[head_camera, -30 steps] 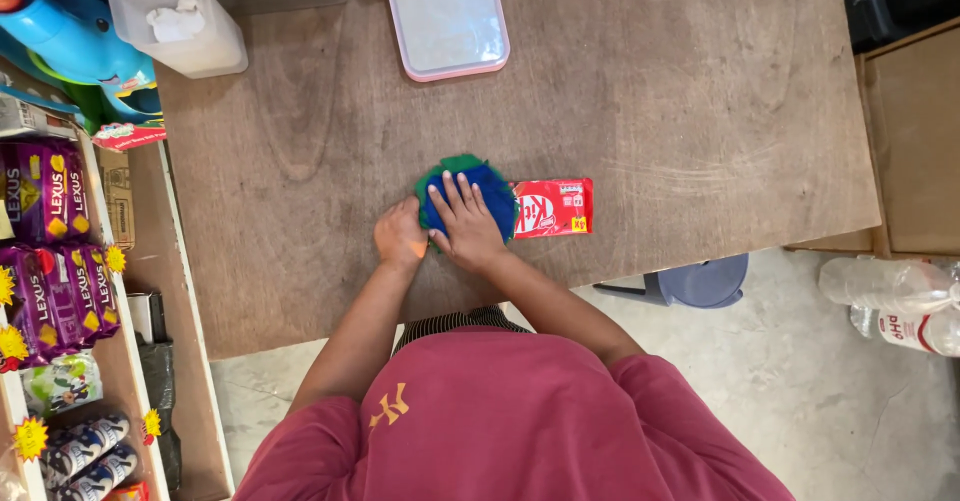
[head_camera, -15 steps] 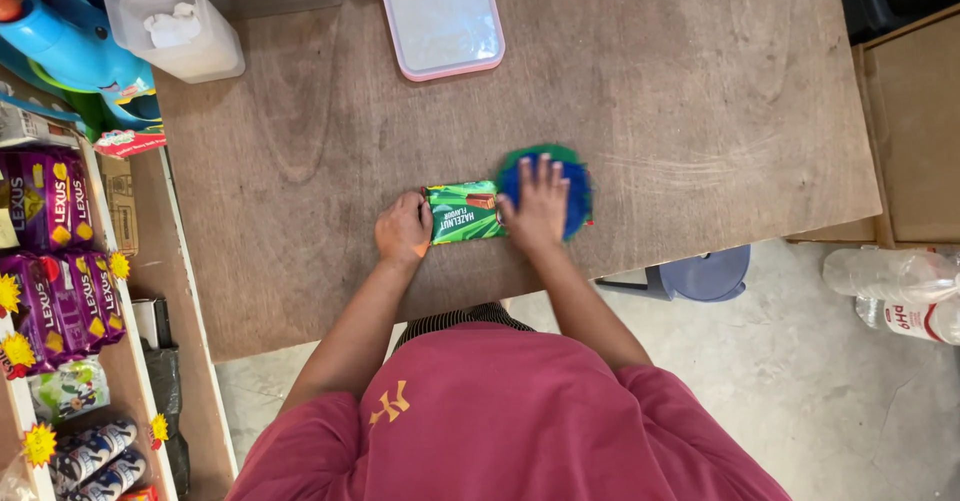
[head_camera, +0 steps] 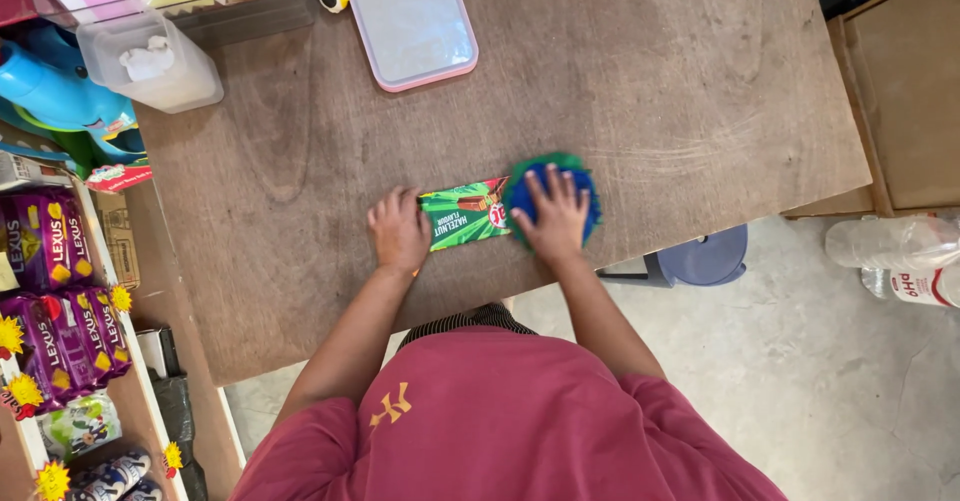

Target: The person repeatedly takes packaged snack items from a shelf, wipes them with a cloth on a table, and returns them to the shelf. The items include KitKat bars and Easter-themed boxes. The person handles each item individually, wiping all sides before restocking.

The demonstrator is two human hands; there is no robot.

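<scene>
Fingers of the right hand are spread wide and pressed flat on a round blue and green cloth, gripping nothing. Fingers of the left hand are loosely open and rest on the wooden surface, touching the left end of a green snack packet. That packet lies flat between the two hands, near the front edge of the surface, with its right end tucked under the cloth. Below the edge, at the right, part of a grey-blue stool shows on the concrete floor. Farther back on the surface lies a pink-rimmed clear lid, and to its left stands a clear plastic tub. Purple snack packs fill a shelf at the far left.
</scene>
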